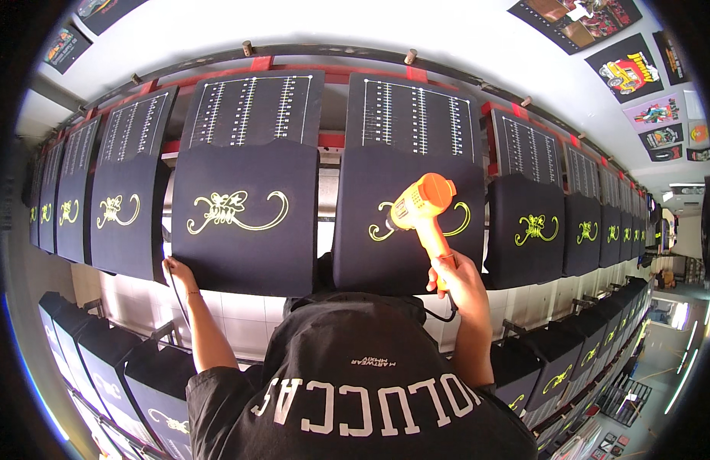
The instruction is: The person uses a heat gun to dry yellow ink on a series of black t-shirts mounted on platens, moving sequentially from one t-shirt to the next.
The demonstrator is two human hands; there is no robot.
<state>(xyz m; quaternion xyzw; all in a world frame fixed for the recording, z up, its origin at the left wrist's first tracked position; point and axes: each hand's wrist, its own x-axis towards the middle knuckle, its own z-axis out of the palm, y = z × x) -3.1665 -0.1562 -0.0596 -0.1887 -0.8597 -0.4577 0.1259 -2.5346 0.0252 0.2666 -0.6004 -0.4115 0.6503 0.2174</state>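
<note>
My right hand (pixel 464 285) is wrapped round the handle of an orange heat gun (pixel 427 201). The gun sits over a black shirt (pixel 370 268) stretched on a board, with its nozzle end over the yellow-green line print, partly hiding it. My left hand (pixel 182 276) is closed on a thin black cord (pixel 178 297) at the lower left corner of the neighbouring black shirt (pixel 247 272). That shirt carries the same yellow-green print (pixel 236 211), fully visible. A short stretch of dark cable (pixel 444 317) hangs below my right hand.
More boards with printed black shirts run left (pixel 125 215) and right (pixel 526 230), mounted on a red frame (pixel 328 140). White scale marks cover the bare board ends (pixel 251 111). A second row of shirt-covered boards (pixel 558 360) stands nearer. Posters (pixel 623 69) hang on the white wall.
</note>
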